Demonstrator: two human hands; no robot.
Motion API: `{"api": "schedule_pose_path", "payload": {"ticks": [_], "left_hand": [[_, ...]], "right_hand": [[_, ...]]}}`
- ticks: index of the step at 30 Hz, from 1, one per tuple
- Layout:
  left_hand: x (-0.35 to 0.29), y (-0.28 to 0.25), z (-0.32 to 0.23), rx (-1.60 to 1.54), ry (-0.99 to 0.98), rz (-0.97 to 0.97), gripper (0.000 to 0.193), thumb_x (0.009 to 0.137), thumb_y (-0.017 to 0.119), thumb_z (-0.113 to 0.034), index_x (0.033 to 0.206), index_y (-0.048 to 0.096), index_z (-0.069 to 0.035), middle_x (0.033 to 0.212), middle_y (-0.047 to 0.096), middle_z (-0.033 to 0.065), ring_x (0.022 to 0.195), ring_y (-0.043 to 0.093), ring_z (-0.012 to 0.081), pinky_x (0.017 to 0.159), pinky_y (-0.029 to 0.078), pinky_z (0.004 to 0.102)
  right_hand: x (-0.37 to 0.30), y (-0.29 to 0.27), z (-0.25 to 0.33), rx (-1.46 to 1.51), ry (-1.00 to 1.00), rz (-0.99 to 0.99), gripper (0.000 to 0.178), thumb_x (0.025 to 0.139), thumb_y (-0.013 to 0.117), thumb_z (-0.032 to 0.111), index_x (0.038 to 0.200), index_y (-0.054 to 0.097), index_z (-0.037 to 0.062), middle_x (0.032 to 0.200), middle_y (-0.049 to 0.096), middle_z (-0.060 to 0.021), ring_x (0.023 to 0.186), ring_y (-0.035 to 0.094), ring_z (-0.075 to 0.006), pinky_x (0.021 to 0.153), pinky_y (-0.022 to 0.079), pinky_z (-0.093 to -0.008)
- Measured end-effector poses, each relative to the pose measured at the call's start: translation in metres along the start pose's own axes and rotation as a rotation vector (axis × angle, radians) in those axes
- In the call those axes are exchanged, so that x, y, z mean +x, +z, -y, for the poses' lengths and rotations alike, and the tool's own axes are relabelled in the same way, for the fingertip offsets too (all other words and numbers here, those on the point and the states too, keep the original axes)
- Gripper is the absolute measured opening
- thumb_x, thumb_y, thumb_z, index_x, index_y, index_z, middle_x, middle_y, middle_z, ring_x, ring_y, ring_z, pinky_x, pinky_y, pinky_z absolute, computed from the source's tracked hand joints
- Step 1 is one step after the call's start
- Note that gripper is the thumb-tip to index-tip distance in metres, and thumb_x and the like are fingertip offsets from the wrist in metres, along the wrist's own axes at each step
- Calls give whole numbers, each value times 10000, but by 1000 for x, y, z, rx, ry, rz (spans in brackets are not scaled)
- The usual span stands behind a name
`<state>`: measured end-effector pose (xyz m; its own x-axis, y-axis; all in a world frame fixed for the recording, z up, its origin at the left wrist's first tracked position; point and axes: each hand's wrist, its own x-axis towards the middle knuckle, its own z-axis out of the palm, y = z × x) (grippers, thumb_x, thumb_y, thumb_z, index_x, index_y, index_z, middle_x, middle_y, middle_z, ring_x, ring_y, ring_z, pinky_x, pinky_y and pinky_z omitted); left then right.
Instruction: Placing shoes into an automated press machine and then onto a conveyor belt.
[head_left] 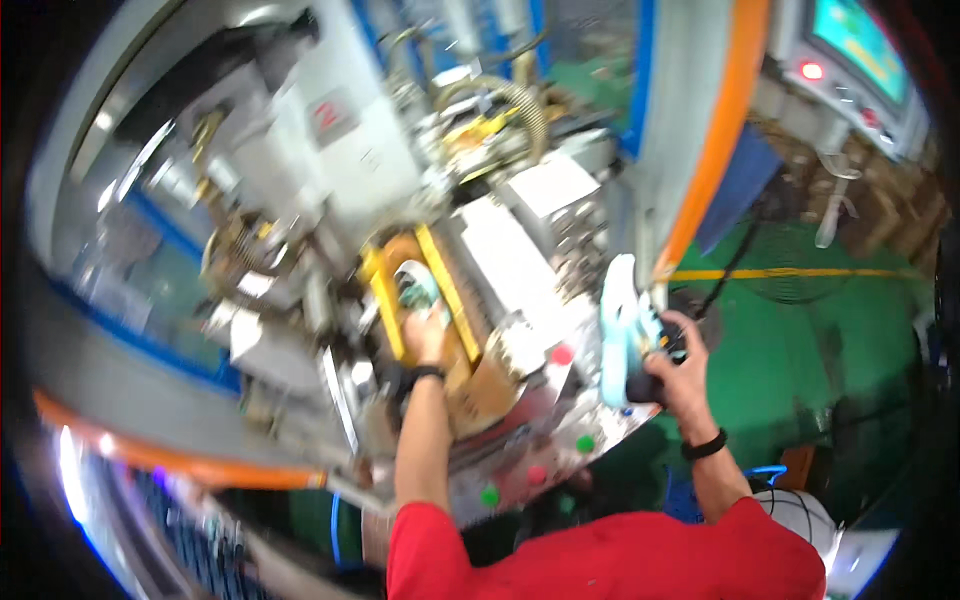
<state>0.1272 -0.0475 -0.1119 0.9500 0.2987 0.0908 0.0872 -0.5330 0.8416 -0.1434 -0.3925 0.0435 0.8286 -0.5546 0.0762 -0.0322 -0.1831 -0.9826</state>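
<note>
My left hand (428,335) reaches into a long yellow-edged holder (443,275) on the machine. Its fingers are closed on the near end of a rounded white-and-green piece (413,285) lying inside; blur hides the piece's kind. To the right, my right hand (682,368) is closed around a dark piece (645,388) with small orange spots. A long pale-blue piece (617,325) with a rounded upper end stands against the dark one; I cannot tell whether the two are joined. Both wrists wear dark bands.
Red and green buttons (585,443) line the machine's front panel. White sheets (553,185) lie beyond the holder. A grey post with an orange edge (715,135) rises on the right, near a control screen (862,45). Hoses (530,115) curve at the back. The floor (790,330) is green.
</note>
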Motion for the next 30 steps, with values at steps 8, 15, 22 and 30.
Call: {"api": "schedule_pose_path", "payload": {"ticks": [8, 15, 22, 30], "left_hand": [[16, 9, -23, 145, -324, 44, 549, 743, 744, -148, 1171, 496, 90, 1151, 595, 290, 1068, 593, 429, 914, 478, 466], [-101, -113, -78, -1096, -682, 505, 206, 843, 720, -147, 1031, 649, -101, 946, 689, 36, 792, 679, 195, 616, 562, 396], [-264, -271, -76, -816, -576, 305, 446, 855, 665, -49, 1267, 505, 12, 1098, 623, 51, 934, 641, 144, 793, 539, 289], [-377, -335, -60, -724, -678, -408, 444, 897, 602, -73, 1317, 487, 15, 1221, 590, 150, 1093, 586, 291, 929, 478, 431]], "right_hand": [[-9, 27, 19, -136, -68, -91, 567, 629, 756, 138, 1160, 581, 44, 989, 622, -56, 928, 572, -157, 871, 458, -299], [148, 140, 73, -252, -259, 327, 498, 670, 764, 197, 1076, 593, -35, 860, 688, -100, 667, 642, -162, 648, 528, -299], [153, 358, 60, -749, -239, 651, 542, 589, 764, 303, 963, 675, -80, 894, 698, -240, 856, 696, -333, 764, 542, -382], [111, 459, -50, -882, -274, 377, 461, 803, 629, 180, 1165, 466, -54, 1076, 672, -224, 981, 681, -353, 824, 551, -419]]}}
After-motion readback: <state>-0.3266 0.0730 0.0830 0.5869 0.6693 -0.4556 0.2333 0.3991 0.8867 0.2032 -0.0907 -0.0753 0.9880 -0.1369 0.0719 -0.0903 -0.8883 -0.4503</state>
